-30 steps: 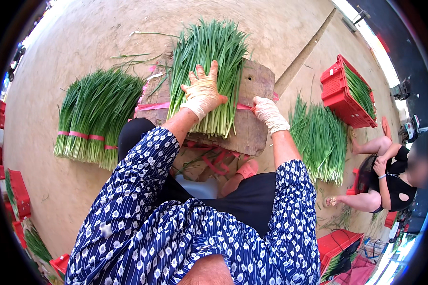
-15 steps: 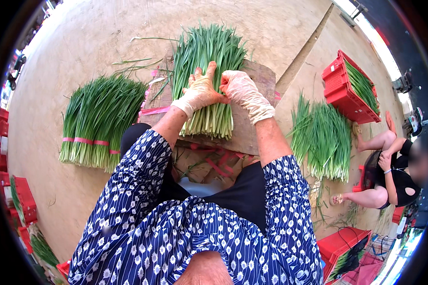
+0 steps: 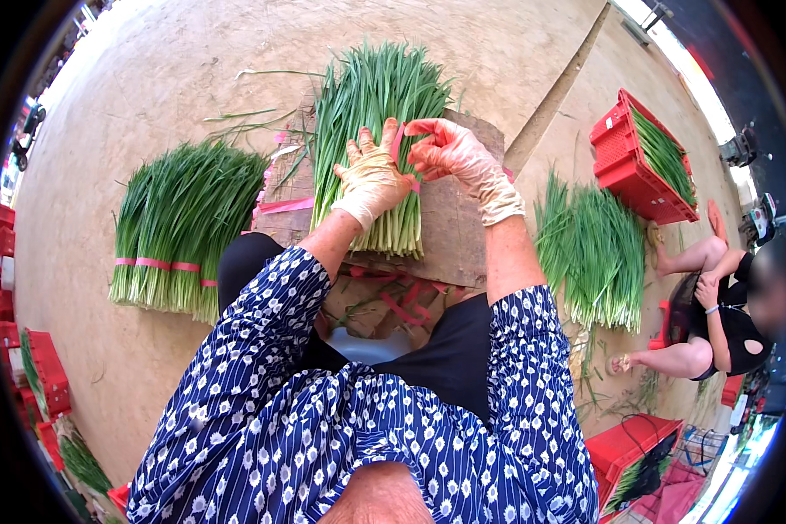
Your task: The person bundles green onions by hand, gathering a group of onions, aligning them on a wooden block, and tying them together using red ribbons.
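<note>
A thick bundle of green chives [image 3: 371, 113] lies on a wooden board [image 3: 452, 223] in front of me. My left hand [image 3: 371, 179], in a pale glove, presses flat on the bundle near its white stems. My right hand [image 3: 457, 157], also gloved, is over the bundle and pinches a pink band [image 3: 399, 140] that runs across the stalks. The band's other end [image 3: 284, 206] lies on the board to the left of the bundle.
Tied chive bundles [image 3: 183, 223] lie on the floor at left, a loose pile [image 3: 594, 253] at right. A red crate of chives [image 3: 642, 157] stands at far right. Another person [image 3: 716, 314] sits at right. Red crates [image 3: 35, 375] line the left edge. Pink band scraps [image 3: 402, 301] lie below the board.
My right hand has moved from the board's right side onto the bundle and lifted the pink band over the stalks. My left hand has stayed pressed on the chives.
</note>
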`<action>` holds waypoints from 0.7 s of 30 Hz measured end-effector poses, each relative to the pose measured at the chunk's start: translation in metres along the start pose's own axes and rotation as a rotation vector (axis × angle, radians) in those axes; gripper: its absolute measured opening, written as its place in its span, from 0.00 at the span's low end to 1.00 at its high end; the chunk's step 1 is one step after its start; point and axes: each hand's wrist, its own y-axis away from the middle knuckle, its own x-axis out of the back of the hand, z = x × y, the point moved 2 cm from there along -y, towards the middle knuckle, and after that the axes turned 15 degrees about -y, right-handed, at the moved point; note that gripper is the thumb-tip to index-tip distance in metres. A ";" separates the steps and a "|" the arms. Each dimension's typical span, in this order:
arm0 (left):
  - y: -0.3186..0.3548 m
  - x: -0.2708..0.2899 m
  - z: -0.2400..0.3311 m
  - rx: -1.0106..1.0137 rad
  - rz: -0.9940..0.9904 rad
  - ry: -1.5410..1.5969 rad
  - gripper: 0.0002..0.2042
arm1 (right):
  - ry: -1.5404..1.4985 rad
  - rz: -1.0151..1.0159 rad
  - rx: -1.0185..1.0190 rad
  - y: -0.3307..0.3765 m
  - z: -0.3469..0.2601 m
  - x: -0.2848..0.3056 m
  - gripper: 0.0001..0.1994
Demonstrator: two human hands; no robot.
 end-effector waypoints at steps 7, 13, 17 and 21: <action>-0.005 -0.006 -0.004 -0.001 0.052 -0.002 0.47 | 0.315 -0.042 0.039 -0.009 0.037 -0.016 0.16; -0.006 -0.009 -0.006 -0.010 0.067 0.005 0.41 | 0.390 -0.048 0.202 -0.022 0.046 -0.021 0.11; -0.005 -0.007 -0.002 -0.008 0.074 0.033 0.44 | 0.574 -0.035 0.234 -0.026 0.046 -0.020 0.10; -0.011 -0.003 -0.012 -0.075 0.021 0.112 0.61 | 0.444 0.013 0.181 -0.022 0.041 -0.019 0.10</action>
